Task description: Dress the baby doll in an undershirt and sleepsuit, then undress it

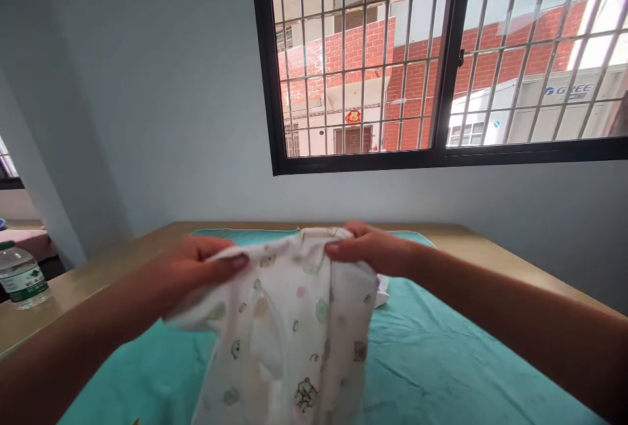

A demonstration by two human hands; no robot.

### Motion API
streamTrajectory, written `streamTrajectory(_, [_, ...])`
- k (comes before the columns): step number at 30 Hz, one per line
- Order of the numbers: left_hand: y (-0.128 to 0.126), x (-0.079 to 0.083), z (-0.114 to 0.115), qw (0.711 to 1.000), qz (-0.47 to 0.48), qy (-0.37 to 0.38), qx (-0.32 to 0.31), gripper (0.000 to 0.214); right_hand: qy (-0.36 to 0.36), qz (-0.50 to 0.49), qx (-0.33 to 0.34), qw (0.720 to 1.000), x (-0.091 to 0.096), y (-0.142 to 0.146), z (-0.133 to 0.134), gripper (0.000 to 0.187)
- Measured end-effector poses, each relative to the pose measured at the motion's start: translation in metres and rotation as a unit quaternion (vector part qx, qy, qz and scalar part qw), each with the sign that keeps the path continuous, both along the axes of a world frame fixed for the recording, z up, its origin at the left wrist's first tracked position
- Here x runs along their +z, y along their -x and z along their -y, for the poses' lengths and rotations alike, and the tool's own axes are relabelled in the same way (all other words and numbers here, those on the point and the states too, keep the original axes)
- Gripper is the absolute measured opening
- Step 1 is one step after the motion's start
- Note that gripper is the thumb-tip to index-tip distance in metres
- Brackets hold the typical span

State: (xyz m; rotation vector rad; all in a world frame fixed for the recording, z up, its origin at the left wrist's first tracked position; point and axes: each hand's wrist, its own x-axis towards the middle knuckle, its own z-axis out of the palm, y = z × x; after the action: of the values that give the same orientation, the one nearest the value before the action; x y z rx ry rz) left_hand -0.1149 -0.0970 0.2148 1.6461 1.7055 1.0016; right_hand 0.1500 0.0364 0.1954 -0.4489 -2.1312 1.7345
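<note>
A small white garment [289, 320] printed with little animal figures hangs in the air in front of me, above a teal cloth [441, 359] spread on a wooden table [73, 288]. My left hand [196, 268] pinches the garment's upper left edge, thumb on top. The upper right edge is gripped by my right hand [367, 248], fingers curled over the fabric. Both hands hold it up by its top, and the rest drapes down toward me.
A plastic water bottle [22, 278] with a green label stands at the table's left edge. Behind the table is a grey wall with a barred window [441, 59]. A bit of white cloth [383, 291] lies on the teal cloth behind the garment.
</note>
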Motion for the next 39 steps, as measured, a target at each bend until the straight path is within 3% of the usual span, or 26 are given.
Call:
streamTrajectory(3, [-0.01, -0.025, -0.019, 0.982, -0.065, 0.113, -0.14, 0.034, 0.006, 0.036, -0.061, 0.997, -0.042, 0.022, 0.002, 0.042])
streamTrajectory(6, [-0.027, -0.048, -0.037, 0.967, -0.051, 0.112, -0.222, 0.038, 0.001, 0.029, -0.13, 0.991, -0.071, 0.038, 0.001, 0.041])
streamTrajectory(10, [-0.056, -0.074, -0.057, 0.982, 0.05, 0.047, -0.176, 0.035, 0.016, -0.007, -0.146, 0.989, -0.092, 0.043, -0.007, 0.038])
streamTrajectory(13, [-0.067, -0.089, -0.066, 0.967, 0.201, 0.036, -0.151, 0.029, 0.021, -0.013, -0.152, 0.988, -0.103, 0.03, -0.014, 0.041])
streamTrajectory(16, [-0.069, -0.102, -0.071, 0.928, 0.345, 0.028, -0.14, 0.032, -0.042, 0.084, -0.147, 0.985, -0.113, 0.007, -0.017, 0.044])
streamTrajectory(18, [-0.071, -0.112, -0.073, 0.914, 0.381, 0.035, -0.134, 0.036, -0.111, 0.196, -0.14, 0.964, -0.119, -0.006, -0.017, 0.044])
streamTrajectory(20, [-0.076, -0.121, -0.074, 0.921, 0.361, 0.046, -0.138, 0.037, -0.146, 0.256, -0.103, 0.95, -0.124, -0.013, -0.014, 0.042])
streamTrajectory(21, [-0.079, -0.126, -0.075, 0.931, 0.334, 0.046, -0.138, 0.036, -0.139, 0.253, -0.057, 0.956, -0.126, -0.013, -0.011, 0.041])
streamTrajectory(24, [-0.085, -0.137, -0.078, 0.966, 0.219, 0.032, -0.134, 0.034, -0.072, 0.18, 0.131, 0.972, -0.132, -0.008, -0.003, 0.044])
streamTrajectory(25, [-0.084, -0.139, -0.079, 0.972, 0.184, 0.034, -0.145, 0.034, -0.064, 0.16, 0.162, 0.972, -0.134, -0.007, -0.002, 0.046])
streamTrajectory(27, [-0.08, -0.141, -0.081, 0.968, 0.125, 0.067, -0.207, 0.033, -0.081, 0.143, 0.122, 0.979, -0.137, -0.009, -0.007, 0.046])
streamTrajectory(30, [-0.07, -0.142, -0.083, 0.93, 0.04, 0.175, -0.321, 0.035, -0.116, 0.145, -0.029, 0.982, -0.149, -0.019, -0.029, 0.041])
streamTrajectory(32, [-0.067, -0.145, -0.083, 0.913, 0.028, 0.222, -0.342, 0.035, -0.135, 0.153, -0.059, 0.977, -0.166, -0.024, -0.045, 0.039])
streamTrajectory(36, [-0.069, -0.158, -0.084, 0.904, 0.231, 0.192, -0.303, 0.041, -0.135, 0.133, -0.077, 0.979, -0.208, -0.023, -0.059, 0.032])
streamTrajectory(39, [-0.076, -0.17, -0.087, 0.887, 0.35, 0.173, -0.248, 0.049, -0.092, 0.097, -0.098, 0.986, -0.217, -0.025, -0.057, 0.032])
